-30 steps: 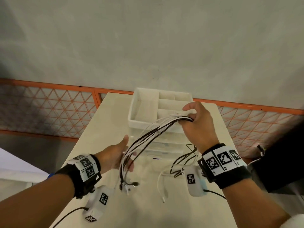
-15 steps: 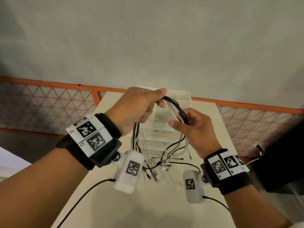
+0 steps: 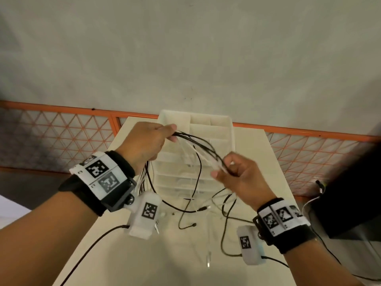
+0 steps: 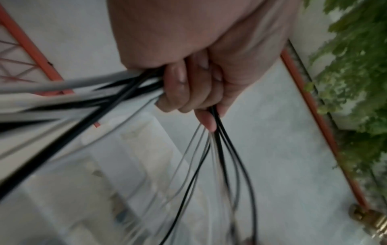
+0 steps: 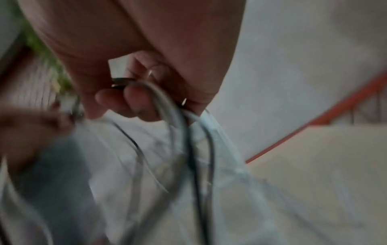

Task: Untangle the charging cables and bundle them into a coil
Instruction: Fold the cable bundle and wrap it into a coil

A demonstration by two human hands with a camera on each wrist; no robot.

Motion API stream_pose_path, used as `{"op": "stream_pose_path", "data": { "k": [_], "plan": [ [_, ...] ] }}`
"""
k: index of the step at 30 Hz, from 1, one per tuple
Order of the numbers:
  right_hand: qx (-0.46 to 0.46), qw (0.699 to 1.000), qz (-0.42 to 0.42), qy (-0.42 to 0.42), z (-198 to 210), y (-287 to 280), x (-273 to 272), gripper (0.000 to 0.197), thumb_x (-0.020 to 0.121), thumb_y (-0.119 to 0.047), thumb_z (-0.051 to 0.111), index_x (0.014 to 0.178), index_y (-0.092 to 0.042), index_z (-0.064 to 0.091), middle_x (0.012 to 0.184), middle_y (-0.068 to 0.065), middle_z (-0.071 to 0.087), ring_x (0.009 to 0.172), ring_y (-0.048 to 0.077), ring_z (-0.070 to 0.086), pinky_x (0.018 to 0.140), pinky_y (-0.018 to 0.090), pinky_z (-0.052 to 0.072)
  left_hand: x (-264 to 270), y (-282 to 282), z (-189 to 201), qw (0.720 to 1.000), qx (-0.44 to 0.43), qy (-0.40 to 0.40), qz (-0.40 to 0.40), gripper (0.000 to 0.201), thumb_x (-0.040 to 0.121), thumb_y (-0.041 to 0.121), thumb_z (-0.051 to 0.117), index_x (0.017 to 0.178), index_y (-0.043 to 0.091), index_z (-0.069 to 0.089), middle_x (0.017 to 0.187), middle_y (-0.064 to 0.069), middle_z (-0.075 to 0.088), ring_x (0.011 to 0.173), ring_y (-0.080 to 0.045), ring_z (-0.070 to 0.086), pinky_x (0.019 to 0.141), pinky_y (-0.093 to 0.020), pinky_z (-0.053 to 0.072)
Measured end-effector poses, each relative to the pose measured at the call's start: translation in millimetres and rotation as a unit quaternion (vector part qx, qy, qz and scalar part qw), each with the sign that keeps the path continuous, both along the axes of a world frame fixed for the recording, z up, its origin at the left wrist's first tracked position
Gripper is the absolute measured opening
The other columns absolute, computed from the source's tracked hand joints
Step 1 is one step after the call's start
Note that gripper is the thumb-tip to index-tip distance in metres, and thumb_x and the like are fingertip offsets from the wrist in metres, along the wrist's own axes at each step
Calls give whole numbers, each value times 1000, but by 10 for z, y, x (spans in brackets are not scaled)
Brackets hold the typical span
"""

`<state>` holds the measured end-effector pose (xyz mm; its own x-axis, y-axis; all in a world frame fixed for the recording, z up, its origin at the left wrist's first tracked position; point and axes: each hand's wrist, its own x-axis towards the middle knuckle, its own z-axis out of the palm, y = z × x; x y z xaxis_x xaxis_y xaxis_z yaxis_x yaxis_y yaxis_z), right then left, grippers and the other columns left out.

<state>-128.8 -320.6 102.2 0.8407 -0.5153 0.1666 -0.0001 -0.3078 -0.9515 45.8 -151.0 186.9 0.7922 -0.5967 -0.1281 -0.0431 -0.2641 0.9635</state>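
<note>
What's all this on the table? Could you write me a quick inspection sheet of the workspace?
Surface: pale table, loose cable ends lying on it.
Job's things: black and white charging cables, a bundle spanning both hands, tails hanging down.
Clutter: white drawer organiser behind the hands.
Grips: left hand grips the bundle; right hand pinches its other end.
Cables: black leads from the wrist cameras.
Surroundings: grey wall, orange lattice railing, green foliage.
</note>
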Motion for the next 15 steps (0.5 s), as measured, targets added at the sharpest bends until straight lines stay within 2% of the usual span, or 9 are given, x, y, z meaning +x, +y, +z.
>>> {"op": "stream_pose_path", "data": {
  "k": [1, 3, 5, 6, 8, 10, 12, 14, 15],
  "plan": [
    [-42, 998, 22, 46, -109, -2, -9, 38, 83, -15, 80, 68, -14, 46, 55, -3, 35, 52, 15, 33, 51, 24, 35, 1, 11, 38, 1000, -12, -2, -7, 34, 93, 36, 63, 81, 5, 72, 50, 3, 27, 46, -15, 19, 44, -24, 18],
    [-116, 987, 25, 106, -300, 1, -7, 43, 82, -19, 81, 64, -16, 42, 55, -9, 36, 53, 8, 34, 55, 19, 34, -44, 27, 97, 999, -23, -13, -34, 35, 93, 36, 65, 82, 3, 72, 47, 5, 26, 45, -15, 18, 43, -24, 19],
    [-164, 977, 6, 138, -419, 28, -5, 33, 81, -22, 80, 64, -16, 52, 56, -9, 53, 57, 6, 50, 62, 13, 39, -88, 46, 151, 998, -40, -6, -56, 35, 93, 34, 65, 83, 1, 72, 47, 6, 25, 46, -15, 17, 43, -24, 18],
    [-167, 975, 6, 149, -489, 29, -9, 28, 81, -25, 80, 66, -17, 59, 62, -10, 62, 64, 5, 57, 67, 15, 42, -90, 57, 196, 996, -56, 3, -64, 34, 93, 33, 65, 83, 1, 72, 47, 7, 25, 46, -15, 16, 43, -24, 17],
    [-162, 967, 6, 196, -597, 45, -16, 25, 81, -40, 78, 70, -21, 66, 74, -11, 70, 76, 5, 64, 73, 24, 49, -53, 88, 313, 994, -82, 17, -70, 32, 92, 32, 65, 85, 1, 72, 47, 7, 25, 46, -14, 16, 42, -24, 16],
    [-183, 948, -19, 261, -675, 33, -2, 33, 86, -54, 67, 78, -22, 69, 81, -7, 72, 84, 15, 67, 78, 33, 54, -9, 129, 400, 994, -78, 15, -77, 32, 92, 30, 65, 89, -1, 72, 47, 7, 25, 44, -13, 17, 43, -24, 15],
    [-197, 937, -71, 281, -623, -6, 12, 38, 94, -49, 59, 85, -14, 71, 78, 3, 72, 82, 26, 68, 77, 38, 55, 11, 154, 386, 995, -45, 6, -92, 30, 92, 30, 64, 90, 1, 73, 46, 7, 27, 43, -12, 18, 42, -23, 16],
    [-149, 956, -124, 221, -476, -41, -3, 29, 99, -36, 57, 88, -14, 73, 70, 8, 71, 72, 31, 70, 73, 41, 57, 46, 169, 295, 996, -1, -17, -89, 29, 94, 32, 63, 89, 6, 75, 48, 5, 29, 45, -14, 18, 43, -23, 17],
    [-88, 971, -146, 166, -392, -44, -24, 23, 101, -27, 55, 93, -16, 74, 75, 10, 73, 68, 32, 71, 71, 44, 59, 71, 179, 241, 996, 23, -30, -80, 29, 94, 33, 62, 90, 8, 75, 49, 4, 29, 45, -15, 18, 44, -23, 16]
  ]
}}
